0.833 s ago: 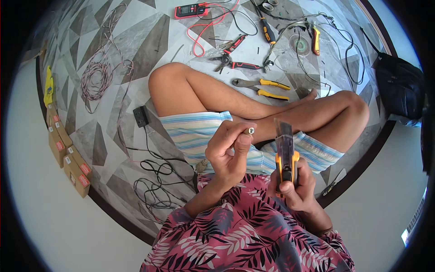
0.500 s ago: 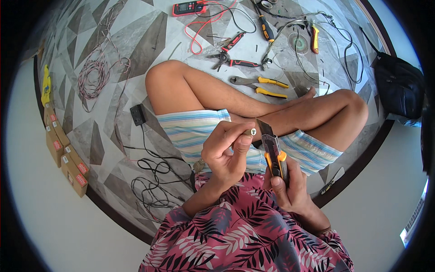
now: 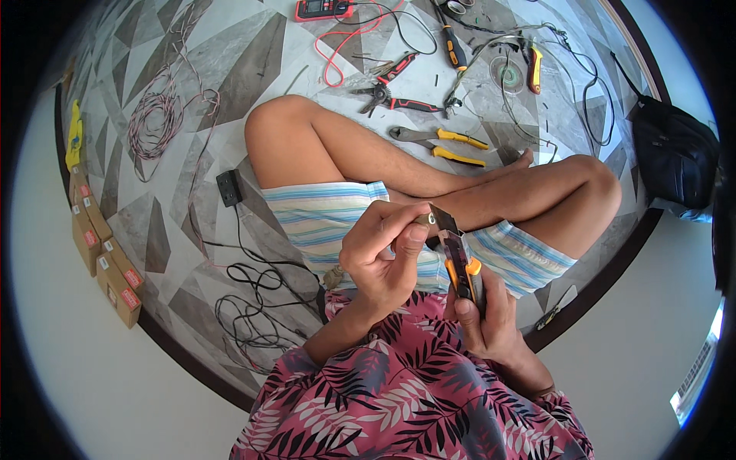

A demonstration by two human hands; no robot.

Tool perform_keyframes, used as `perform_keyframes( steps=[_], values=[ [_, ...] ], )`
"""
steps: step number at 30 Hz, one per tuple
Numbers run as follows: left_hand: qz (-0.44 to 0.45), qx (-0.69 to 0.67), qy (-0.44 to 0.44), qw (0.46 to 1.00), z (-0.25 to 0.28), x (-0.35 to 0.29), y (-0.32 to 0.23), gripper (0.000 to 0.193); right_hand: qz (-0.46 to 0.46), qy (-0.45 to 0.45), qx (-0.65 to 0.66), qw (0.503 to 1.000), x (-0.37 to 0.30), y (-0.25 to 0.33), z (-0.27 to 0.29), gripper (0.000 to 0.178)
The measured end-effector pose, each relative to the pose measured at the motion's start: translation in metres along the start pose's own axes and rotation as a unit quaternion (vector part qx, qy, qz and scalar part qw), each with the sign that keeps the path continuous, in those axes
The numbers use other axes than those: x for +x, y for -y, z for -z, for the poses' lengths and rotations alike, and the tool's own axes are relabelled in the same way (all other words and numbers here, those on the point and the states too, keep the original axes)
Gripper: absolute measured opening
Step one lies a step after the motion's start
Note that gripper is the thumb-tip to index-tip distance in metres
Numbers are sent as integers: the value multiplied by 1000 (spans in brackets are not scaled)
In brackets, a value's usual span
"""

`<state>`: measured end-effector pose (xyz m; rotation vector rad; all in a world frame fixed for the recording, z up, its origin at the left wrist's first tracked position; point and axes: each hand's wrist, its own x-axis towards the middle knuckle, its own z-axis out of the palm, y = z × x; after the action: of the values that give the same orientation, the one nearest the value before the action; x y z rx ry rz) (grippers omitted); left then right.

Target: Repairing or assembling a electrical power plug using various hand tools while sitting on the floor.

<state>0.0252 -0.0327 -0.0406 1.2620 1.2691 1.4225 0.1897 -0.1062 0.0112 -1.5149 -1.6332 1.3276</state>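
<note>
Pinched between the thumb and forefinger of my left hand [image 3: 381,257] is a small round piece with a pale end face [image 3: 432,219]; most of it is hidden by the fingers, and I cannot tell its kind. My right hand [image 3: 494,318] grips a black utility knife [image 3: 460,257] with an orange slider. The knife's dark blade [image 3: 445,220] is out and points up and slightly left. It lies right beside the pale end, overlapping it in view; whether it touches the piece is unclear. Both hands are over my lap.
Beyond my crossed legs lie yellow-handled pliers [image 3: 441,144], red-and-black wire strippers [image 3: 391,98], a screwdriver [image 3: 452,50], a yellow-and-red cutter [image 3: 534,69] and a red meter [image 3: 322,8]. Coiled wire [image 3: 156,123], a black socket block [image 3: 228,188] and cardboard boxes [image 3: 119,284] lie left; a black bag [image 3: 675,149] right.
The knife has shifted slightly left and up, so its blade now overlaps the pale end of the piece instead of standing apart from it. My left hand keeps its pinch.
</note>
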Motion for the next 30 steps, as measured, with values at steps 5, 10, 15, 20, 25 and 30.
perform_keyframes(
  steps=[5, 10, 15, 20, 25, 30],
  values=[
    [4, 16, 2, 1000, 0, 0, -1, 19, 7, 2, -19, 1000, -1, -2, -1, 47],
    [0, 18, 2, 1000, -1, 2, -1, 19, 16, -1, -39, 999, -2, -3, -1, 48],
    [0, 24, 6, 1000, 1, 2, -4, 18, 31, -4, -60, 998, -2, -3, -1, 47],
    [-2, 15, 15, 1000, 2, 4, -7, 18, 31, -4, -79, 996, -4, -4, 0, 48],
    [-75, 23, 12, 997, 2, 5, -3, 19, 20, -4, -70, 997, -5, 2, 2, 50],
    [-116, 26, 6, 993, 2, 5, 1, 20, -5, 11, -103, 995, -5, 12, 8, 50]
  ],
)
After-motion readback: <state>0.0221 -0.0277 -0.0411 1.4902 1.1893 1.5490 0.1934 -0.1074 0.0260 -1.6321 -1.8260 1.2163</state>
